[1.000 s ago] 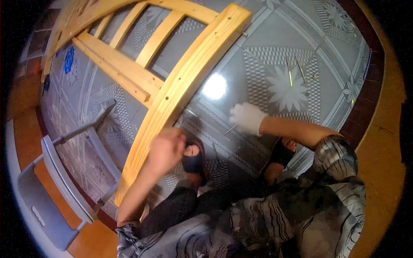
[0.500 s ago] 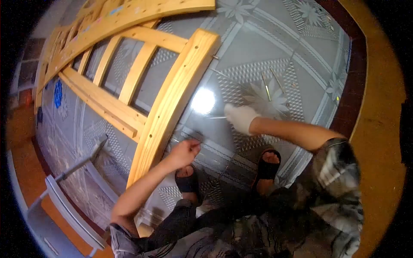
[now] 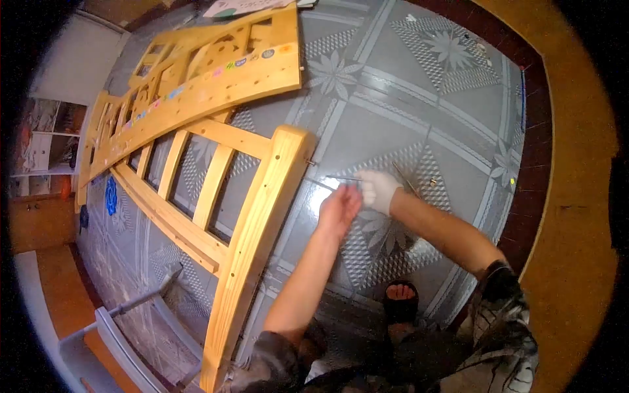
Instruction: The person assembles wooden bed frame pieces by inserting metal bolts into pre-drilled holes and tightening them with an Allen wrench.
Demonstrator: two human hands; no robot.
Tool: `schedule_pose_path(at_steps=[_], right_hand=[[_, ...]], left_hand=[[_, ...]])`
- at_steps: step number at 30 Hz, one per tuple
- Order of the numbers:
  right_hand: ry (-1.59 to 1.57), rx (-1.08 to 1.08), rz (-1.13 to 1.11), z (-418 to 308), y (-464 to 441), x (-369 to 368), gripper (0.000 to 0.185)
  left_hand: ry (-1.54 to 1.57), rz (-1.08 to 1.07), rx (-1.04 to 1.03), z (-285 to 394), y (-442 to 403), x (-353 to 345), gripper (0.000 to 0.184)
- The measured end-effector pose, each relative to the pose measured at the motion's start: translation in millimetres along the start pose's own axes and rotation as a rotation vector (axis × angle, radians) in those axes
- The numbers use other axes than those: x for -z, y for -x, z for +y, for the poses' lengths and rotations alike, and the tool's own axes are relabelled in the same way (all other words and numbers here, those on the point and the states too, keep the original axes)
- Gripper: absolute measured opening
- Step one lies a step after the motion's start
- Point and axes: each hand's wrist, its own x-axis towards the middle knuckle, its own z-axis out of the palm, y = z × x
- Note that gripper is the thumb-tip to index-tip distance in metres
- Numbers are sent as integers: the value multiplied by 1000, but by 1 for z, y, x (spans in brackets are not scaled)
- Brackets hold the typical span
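Note:
My right hand (image 3: pixel 379 191), in a white glove, is closed on a thin metal rod (image 3: pixel 342 177) that points left toward the wooden frame. Just left of it and close to it is my bare left hand (image 3: pixel 341 208), blurred, so its fingers and anything in them cannot be made out. The pale wooden frame (image 3: pixel 246 252) with slats lies on the tiled floor, and a small metal bolt (image 3: pixel 310 162) sticks out of the right side of its post near the top. Another thin rod (image 3: pixel 405 178) lies on the floor beyond the gloved hand.
A larger wooden panel with stickers (image 3: pixel 196 85) rests across the far end of the frame. A grey folding chair (image 3: pixel 131 347) stands at the lower left. Blue cord (image 3: pixel 111 195) lies left of the slats. Small metal pieces (image 3: pixel 433 181) are on the floor at right.
Both hands have moved forward and come together near the post's top end. The view has shifted, showing more of the stickered panel. The rod in the gloved hand now points toward the post.

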Motion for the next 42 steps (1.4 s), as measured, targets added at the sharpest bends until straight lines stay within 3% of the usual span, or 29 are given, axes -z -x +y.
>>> schedule_pose_path(at_steps=[1, 3, 6, 8, 10, 20, 23, 25, 30, 33, 35, 36, 38, 42], right_hand=[[-110, -38, -41, 13, -16, 6, 10], [-276, -47, -130, 26, -35, 13, 13], [-57, 23, -37, 29, -40, 6, 17], [-28, 19, 26, 37, -43, 2, 20], [-70, -7, -35, 46, -54, 11, 20], [-264, -226, -165, 39, -60, 22, 24], [-279, -275, -172, 35, -61, 22, 27], [-390, -429, -316, 33, -61, 24, 28], [-466, -495, -447, 33, -57, 19, 29], [-306, -391, -305, 38, -61, 17, 32], [101, -64, -23, 42, -60, 12, 35], [101, -68, -24, 49, -67, 14, 35], [832, 729, 326, 69, -85, 19, 36], [1298, 767, 355, 44, -43, 3, 34]], left_hand=[[5, 16, 8, -2, -4, -1, 25], [-8, -52, -308, 1, -17, -10, 20], [-198, 66, -403, 9, -31, -3, 18], [-227, 120, -388, 13, -33, 4, 15], [-350, 117, -430, 14, -36, 10, 12], [-399, 114, -394, 17, -41, 5, 16], [-346, 167, -427, 16, -40, 2, 7], [-329, 217, -439, 15, -42, 3, 6], [-297, 212, -479, 14, -46, 7, 6], [-328, 210, -443, 16, -47, 11, 10], [-347, 197, -423, 18, -49, 14, 15], [-308, 188, -402, 22, -46, 13, 16], [-271, 185, -382, 27, -41, 8, 17], [-197, 157, -363, 33, -37, 3, 16]])
